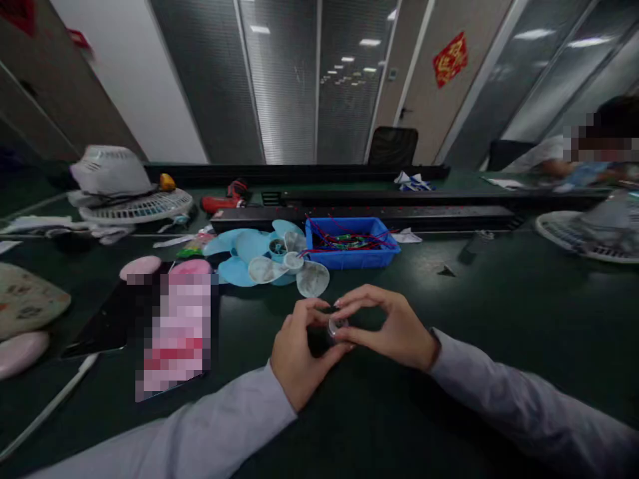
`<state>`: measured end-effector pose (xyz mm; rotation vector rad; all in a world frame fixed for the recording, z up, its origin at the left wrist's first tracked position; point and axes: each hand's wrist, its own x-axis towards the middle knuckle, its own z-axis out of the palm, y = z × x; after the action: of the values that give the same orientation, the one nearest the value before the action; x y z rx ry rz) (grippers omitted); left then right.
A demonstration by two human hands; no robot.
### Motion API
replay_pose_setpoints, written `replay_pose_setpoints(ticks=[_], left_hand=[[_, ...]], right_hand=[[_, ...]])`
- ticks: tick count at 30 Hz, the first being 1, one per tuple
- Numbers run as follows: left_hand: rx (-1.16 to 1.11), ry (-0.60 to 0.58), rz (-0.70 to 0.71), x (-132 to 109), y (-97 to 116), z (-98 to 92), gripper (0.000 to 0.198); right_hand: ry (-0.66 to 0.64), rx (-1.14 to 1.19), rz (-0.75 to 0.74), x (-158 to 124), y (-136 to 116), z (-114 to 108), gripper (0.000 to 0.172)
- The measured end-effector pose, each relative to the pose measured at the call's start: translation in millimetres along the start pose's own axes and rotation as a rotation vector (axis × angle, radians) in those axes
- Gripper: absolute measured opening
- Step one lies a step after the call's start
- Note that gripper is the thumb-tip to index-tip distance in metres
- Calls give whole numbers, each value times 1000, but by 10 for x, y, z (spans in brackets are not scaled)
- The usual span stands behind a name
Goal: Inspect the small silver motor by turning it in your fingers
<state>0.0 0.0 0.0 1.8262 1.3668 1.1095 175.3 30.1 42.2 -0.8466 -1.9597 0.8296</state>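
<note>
Both hands meet low on the dark bench (pixel 499 319) — left hand (pixel 295 349) and right hand (pixel 392 329) pinching one small round part (pixel 337 326) between their fingers; fan blades (pixel 272 259) lie at eleven o'clock.

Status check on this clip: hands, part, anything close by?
Left hand and right hand both pinch a small round part over the table. Fan blades and blue bin just beyond, not touching.

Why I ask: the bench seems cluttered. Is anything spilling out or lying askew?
Red wires trail over the rim of the blue bin. Loose fan blades lie overlapped beside it. Both hands pinch a small round part; nothing looks damaged.
</note>
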Motion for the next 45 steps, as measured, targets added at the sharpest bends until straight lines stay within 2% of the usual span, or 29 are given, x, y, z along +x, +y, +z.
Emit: replay_pose_setpoints(ticks=[10,17,22,28,34,39,45], left_hand=[[-15,-9,16,16,1,-20,55],[-12,-9,8,18,-13,-19,56],[-9,-1,16,18,-11,-21,55],[-10,-10,5,14,-4,-25,52],[-17,-9,0,15,-14,-27,52],[-27,-7,3,8,-12,-20,52],[-15,0,15,11,-3,-20,53]], right_hand=[[10,49,81,-2,92,8,39],[12,70,104,-4,114,12,34],[-16,67,57,-9,94,8,22],[-89,164,71,-20,62,36,32],[-104,202,53,-24,52,50,24],[-83,140,34,-23,42,53,20],[10,181,105,-49,72,75,26]])
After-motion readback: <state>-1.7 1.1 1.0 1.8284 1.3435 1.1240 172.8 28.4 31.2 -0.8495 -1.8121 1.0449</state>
